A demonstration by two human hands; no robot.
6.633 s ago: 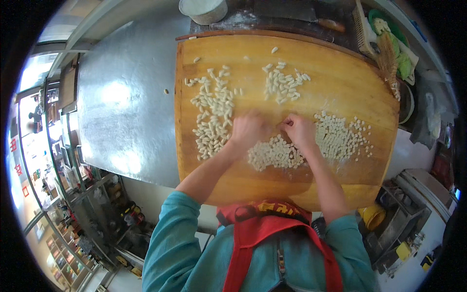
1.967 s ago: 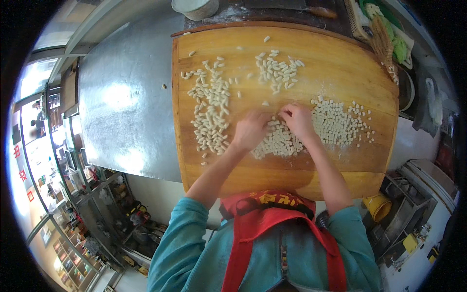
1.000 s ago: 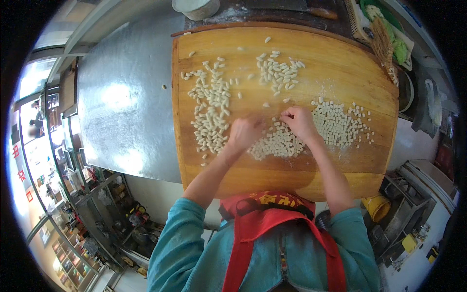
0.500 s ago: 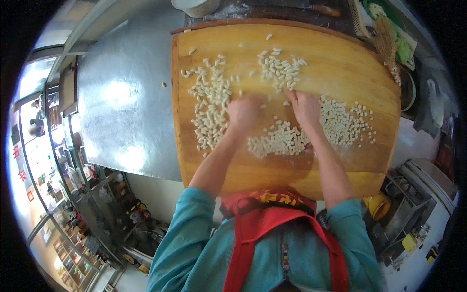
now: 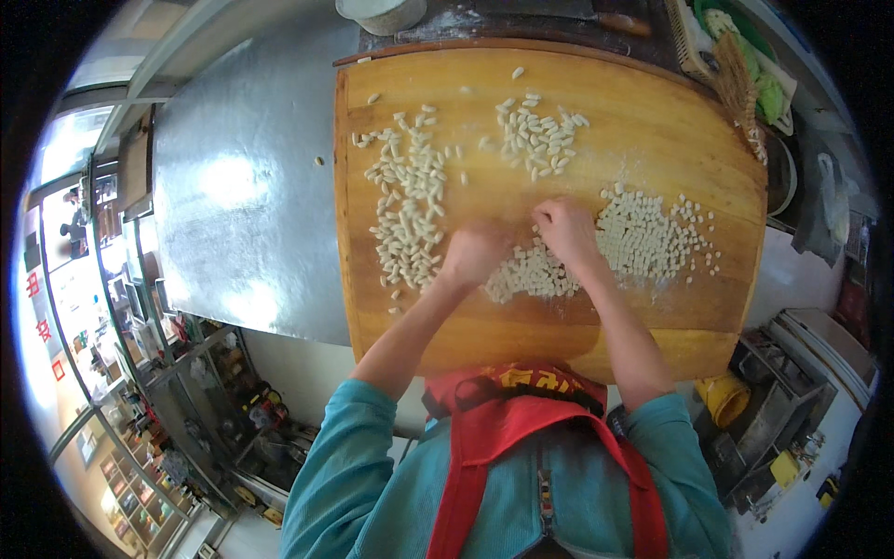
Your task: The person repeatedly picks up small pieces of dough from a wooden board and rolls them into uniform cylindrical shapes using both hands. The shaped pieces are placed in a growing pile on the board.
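Note:
Small white dough pieces lie in groups on the wooden board. My left hand is blurred by motion at the left end of a heap of small dough cubes; its fingers cannot be made out. Over the far edge of that heap, my right hand has its fingers drawn together in a pinch, and whatever is in them is hidden. Longer, rolled dough pieces lie left of my left hand. Another group of rolled dough pieces lies beyond my hands.
More dough cubes spread to the right of my right forearm. A grey metal tabletop adjoins the board on the left. At the back stand a white tub and, at the far right, a straw brush beside a basket.
My right hand has come nearer to me, from the far rolled pieces back to the cube heap. My left hand has shifted slightly nearer and to the right.

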